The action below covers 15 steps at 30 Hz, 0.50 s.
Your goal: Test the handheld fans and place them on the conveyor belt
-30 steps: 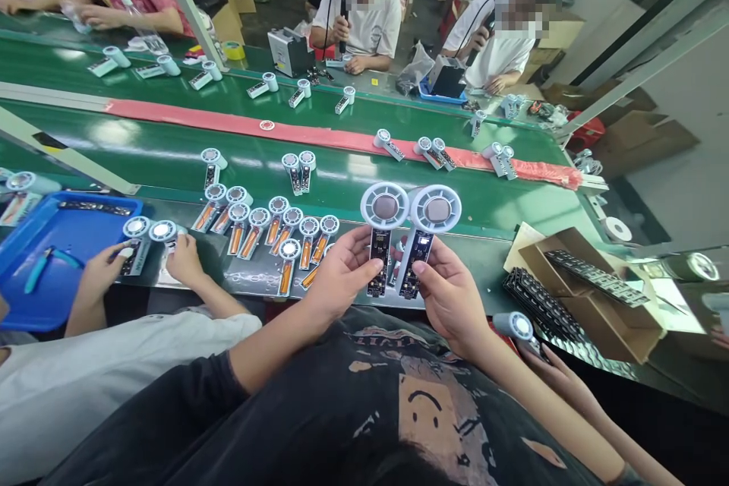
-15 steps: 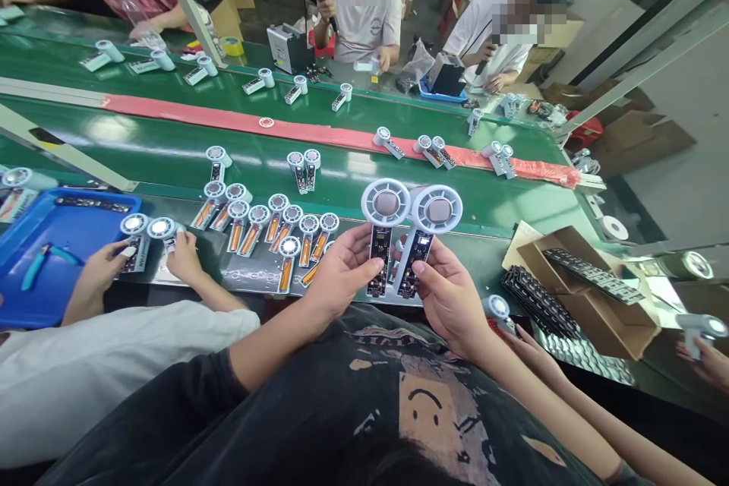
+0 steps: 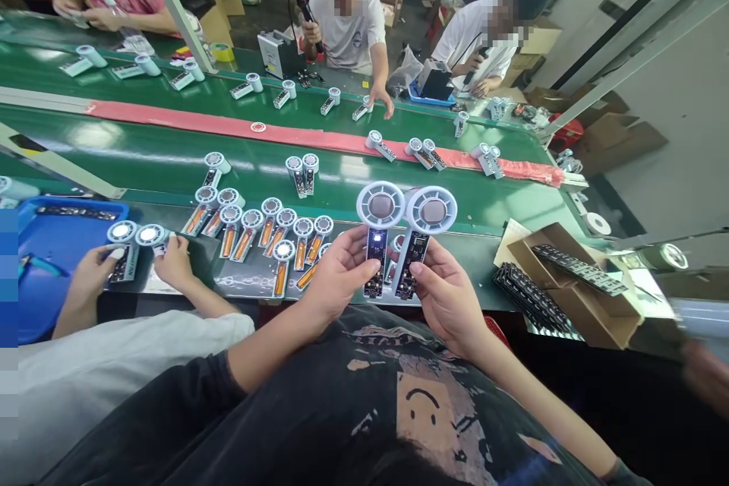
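Observation:
My left hand [image 3: 340,267] is closed around the handle of a white handheld fan [image 3: 380,205], its thumb on the exposed circuit board, where a small white light glows. In my right hand [image 3: 449,290] is a second handheld fan [image 3: 431,211], held upright next to the first, with the thumb against its board. The two round heads are side by side and face me. Part of another fan-like piece shows behind the handles, mostly hidden. Left of my left hand, several fans with orange strips in their handles [image 3: 250,231] lie on the metal table edge [image 3: 228,286].
A green conveyor belt [image 3: 336,171] with a red strip [image 3: 228,125] carries more fans. At left, a co-worker's hands [image 3: 171,264] hold two fans beside a blue tray [image 3: 45,304]. A cardboard box [image 3: 604,311] with stacked boards stands at right. Several people sit across the belt.
A light has come on at the left fan's board, and the right one's display has gone dark. Across the belt, a person has reached out to a fan. The view has shifted slightly.

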Each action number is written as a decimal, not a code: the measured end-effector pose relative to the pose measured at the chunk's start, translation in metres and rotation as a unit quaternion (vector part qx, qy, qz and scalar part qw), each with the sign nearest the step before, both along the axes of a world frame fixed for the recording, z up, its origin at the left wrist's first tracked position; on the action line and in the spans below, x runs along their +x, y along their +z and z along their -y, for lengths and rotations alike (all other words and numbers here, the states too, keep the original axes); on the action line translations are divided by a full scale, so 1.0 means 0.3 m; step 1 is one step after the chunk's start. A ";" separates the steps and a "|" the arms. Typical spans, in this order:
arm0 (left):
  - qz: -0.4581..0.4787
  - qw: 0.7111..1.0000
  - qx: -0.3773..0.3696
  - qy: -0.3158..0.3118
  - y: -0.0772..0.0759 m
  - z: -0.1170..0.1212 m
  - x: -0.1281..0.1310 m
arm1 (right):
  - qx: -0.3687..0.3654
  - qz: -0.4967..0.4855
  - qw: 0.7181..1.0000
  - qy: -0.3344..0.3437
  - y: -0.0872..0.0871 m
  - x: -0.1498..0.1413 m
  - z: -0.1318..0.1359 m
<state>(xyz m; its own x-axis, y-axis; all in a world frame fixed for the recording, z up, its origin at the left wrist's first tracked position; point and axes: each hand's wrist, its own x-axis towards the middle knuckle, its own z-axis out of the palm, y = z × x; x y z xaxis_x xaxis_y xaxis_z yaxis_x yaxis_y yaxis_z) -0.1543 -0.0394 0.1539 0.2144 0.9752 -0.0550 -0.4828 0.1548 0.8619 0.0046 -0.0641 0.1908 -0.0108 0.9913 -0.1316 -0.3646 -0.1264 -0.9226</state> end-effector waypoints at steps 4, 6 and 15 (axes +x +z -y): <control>-0.003 1.000 0.001 0.003 -0.002 0.002 -0.002 | -0.001 0.008 1.000 -0.004 -0.005 -0.004 -0.002; -0.004 1.000 -0.002 0.005 -0.001 0.004 -0.003 | 0.001 0.002 1.000 -0.006 -0.013 -0.006 -0.002; 0.000 1.000 -0.020 0.016 0.009 0.005 -0.015 | -0.020 -0.023 1.000 -0.007 -0.028 -0.016 -0.007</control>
